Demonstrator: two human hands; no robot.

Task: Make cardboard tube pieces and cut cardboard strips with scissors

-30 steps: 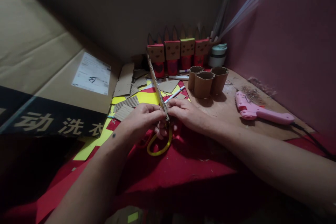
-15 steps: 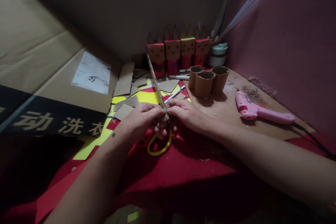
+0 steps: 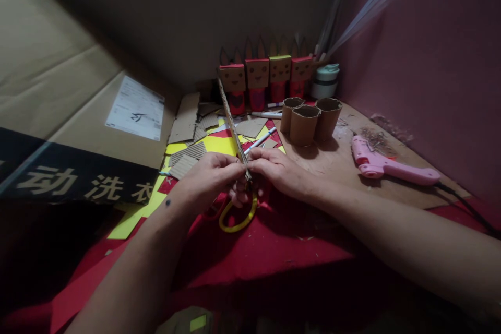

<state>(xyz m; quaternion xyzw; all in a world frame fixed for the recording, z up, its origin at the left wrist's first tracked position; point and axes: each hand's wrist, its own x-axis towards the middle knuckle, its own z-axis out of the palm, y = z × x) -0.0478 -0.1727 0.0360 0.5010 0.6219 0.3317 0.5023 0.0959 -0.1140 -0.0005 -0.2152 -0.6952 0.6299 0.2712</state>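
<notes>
Between my hands a narrow strip of corrugated cardboard (image 3: 230,117) stands edge-on, its near end pinched in my fingers. My left hand (image 3: 221,171) grips it from the left with thumb and fingers. From the right, my right hand (image 3: 272,167) pinches the same end. Just below my fingers lies a pair of scissors with a yellow handle loop (image 3: 238,228); the blades are hidden. A white marker (image 3: 260,141) lies behind my hands, among cardboard scraps (image 3: 190,156) and yellow paper (image 3: 219,144).
Three cardboard tubes (image 3: 304,125) stand on a wooden board at right, near a pink glue gun (image 3: 391,167) with a cord. Several cardboard figures with faces (image 3: 257,74) line the back beside a mint-lidded container (image 3: 326,81). A large cardboard box (image 3: 78,115) fills the left.
Almost nothing differs. Both hands keep their pinch on the cardboard strip, and the view has shifted very slightly.
</notes>
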